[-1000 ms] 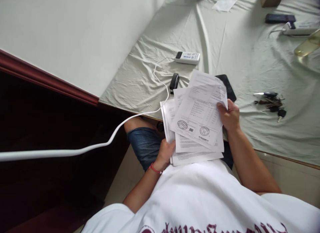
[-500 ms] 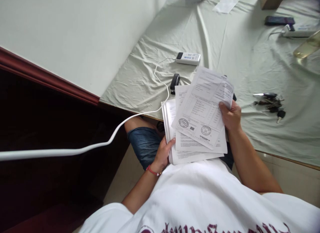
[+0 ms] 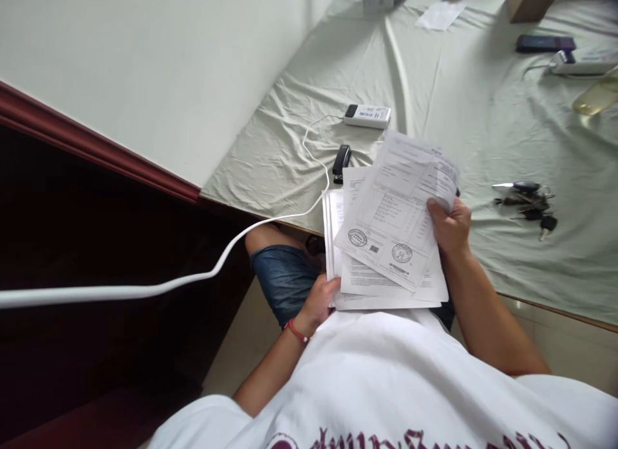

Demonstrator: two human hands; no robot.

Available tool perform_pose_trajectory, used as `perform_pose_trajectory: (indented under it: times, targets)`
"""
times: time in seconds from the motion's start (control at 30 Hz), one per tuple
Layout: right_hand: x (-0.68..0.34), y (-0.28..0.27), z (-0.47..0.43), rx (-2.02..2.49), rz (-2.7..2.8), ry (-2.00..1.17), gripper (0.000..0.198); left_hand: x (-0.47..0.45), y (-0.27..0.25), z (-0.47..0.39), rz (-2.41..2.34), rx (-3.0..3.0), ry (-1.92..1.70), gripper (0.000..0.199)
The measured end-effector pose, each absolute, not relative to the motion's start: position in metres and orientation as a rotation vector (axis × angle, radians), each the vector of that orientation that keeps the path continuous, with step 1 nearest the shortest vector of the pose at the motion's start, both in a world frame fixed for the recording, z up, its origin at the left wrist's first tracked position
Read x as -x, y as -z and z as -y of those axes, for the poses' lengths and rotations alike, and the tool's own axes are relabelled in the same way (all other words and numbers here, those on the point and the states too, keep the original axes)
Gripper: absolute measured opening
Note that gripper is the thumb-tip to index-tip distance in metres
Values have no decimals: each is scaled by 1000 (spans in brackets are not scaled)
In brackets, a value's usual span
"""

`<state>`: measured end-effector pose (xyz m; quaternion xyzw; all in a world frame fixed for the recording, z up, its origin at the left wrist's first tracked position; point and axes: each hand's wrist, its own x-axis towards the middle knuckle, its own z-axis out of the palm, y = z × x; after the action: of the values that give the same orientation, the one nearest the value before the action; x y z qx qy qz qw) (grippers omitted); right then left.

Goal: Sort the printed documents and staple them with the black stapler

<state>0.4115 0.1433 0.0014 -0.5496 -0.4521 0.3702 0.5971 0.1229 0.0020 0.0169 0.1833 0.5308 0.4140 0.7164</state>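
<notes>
- White cable (image 3: 203,276) crosses the dark left side of your view, climbs over the table edge and curls up to a white power bank (image 3: 367,115) lying on the cloth.
- Your left hand (image 3: 318,301), with a red band at its wrist, is closed on the lower left corner of the paper stack (image 3: 386,288), over your lap just short of the table edge.
- Beside the cable's curl, a black stapler (image 3: 342,161) lies on the pale green tablecloth (image 3: 290,153), just beyond the top left of the stack.
- On top of the stack sits 1 tilted sheet (image 3: 396,208), printed as a form with 2 round stamps near its lower edge; it is turned clockwise against the pages below, and its upper end reaches out over the table.
- Your right hand (image 3: 451,225) pinches that sheet at its right edge, thumb on the printed face and the other fingers hidden behind the paper.
- Right of that hand, well apart from it, a bunch of keys (image 3: 526,201) rests on the cloth.
- Farther back on the right lie a dark phone (image 3: 544,43), a white power strip (image 3: 584,62) and, at the frame's edge, a bottle of yellowish liquid (image 3: 596,96).
- Near the far edge, a loose slip of paper (image 3: 441,15) lies flat.
</notes>
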Motion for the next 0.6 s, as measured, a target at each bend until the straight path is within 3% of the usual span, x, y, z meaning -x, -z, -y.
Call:
perform_pose_trajectory:
  times: [0.27, 0.6]
  targets:
    - [-411, 0, -143, 1206, 1011, -881, 39, -119, -11, -1, -1256, -324, -931, 27]
    - [-412, 5, -145, 1217, 1000, -886, 34, -115, -13, 7, -1113, -160, -965, 58]
